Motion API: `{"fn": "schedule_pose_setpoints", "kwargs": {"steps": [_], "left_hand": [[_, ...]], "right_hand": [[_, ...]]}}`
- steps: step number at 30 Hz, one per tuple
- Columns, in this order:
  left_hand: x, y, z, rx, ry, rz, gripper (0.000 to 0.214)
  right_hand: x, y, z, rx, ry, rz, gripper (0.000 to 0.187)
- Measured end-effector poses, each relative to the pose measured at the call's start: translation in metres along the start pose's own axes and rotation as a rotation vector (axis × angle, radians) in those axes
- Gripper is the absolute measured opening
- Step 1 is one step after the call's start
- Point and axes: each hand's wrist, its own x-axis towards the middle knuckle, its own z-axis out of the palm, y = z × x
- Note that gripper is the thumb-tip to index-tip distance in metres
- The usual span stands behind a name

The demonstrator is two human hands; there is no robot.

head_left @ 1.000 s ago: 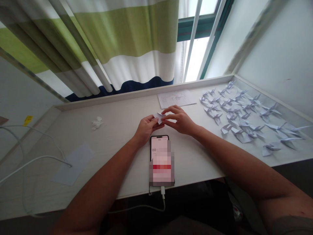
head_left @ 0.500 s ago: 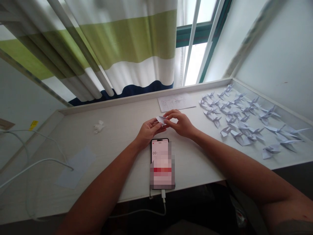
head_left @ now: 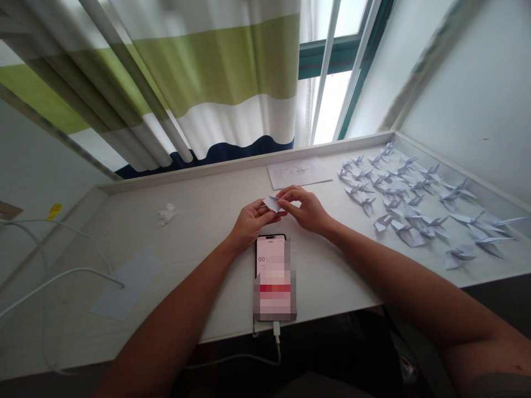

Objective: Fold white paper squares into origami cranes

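Pinched between both sets of fingertips, the small folded paper piece (head_left: 271,203) was held low over the desk (head_left: 207,232), and we had it from two sides. Our left hand (head_left: 250,222) was closed on its near-left edge with thumb and forefinger. Our right hand (head_left: 306,209) was closed narrowly on its right end, fingers curled over the top. Whether the paper's underside touched the desk we could not tell, because the hands hid that edge. So the paper was right there in the grip, between the two hands, with a pale pointed flap poking out to the left.

Just below the grip, towards us, lay a phone (head_left: 271,260), face up with its screen lit. The heel of the left hand was near its top edge. A white charging cable (head_left: 276,334) ran from the phone's near end off the desk edge. Just beyond the grip, away from us, a printed sheet (head_left: 298,171) lay flat on the desk.

Off to the right of the grip, well apart from it, we had a whole flock of folded paper cranes (head_left: 398,193), laid out in loose rows up to the wall. To the left of the grip sat a crumpled paper scrap (head_left: 167,213). Farther left and nearer to us lay a blank sheet (head_left: 126,282), with a white cord (head_left: 62,273) ending at its edge. Far beyond it all hung a striped curtain (head_left: 207,83) beside the window (head_left: 327,105).
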Motion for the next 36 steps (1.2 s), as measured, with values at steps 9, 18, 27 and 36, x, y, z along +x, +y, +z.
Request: {"fn": "schedule_pose_setpoints", "kwargs": {"steps": [9,18,27,36], "left_hand": [[0.005,-0.007,-0.001,0.034,0.193,-0.009,0.041],[0.003,-0.006,-0.002,0.082,0.159,-0.011,0.054],[0.003,-0.011,0.001,0.142,0.118,0.076,0.048],[0.002,-0.007,-0.002,0.431,0.211,0.143,0.027]], "right_hand": [[-0.003,-0.001,0.001,-0.120,-0.111,-0.185,0.012],[-0.003,-0.005,0.000,-0.012,-0.050,-0.060,0.011],[-0.003,-0.004,0.003,-0.032,-0.041,0.072,0.008],[-0.004,-0.004,0.006,-0.054,-0.066,0.122,0.020]]}}
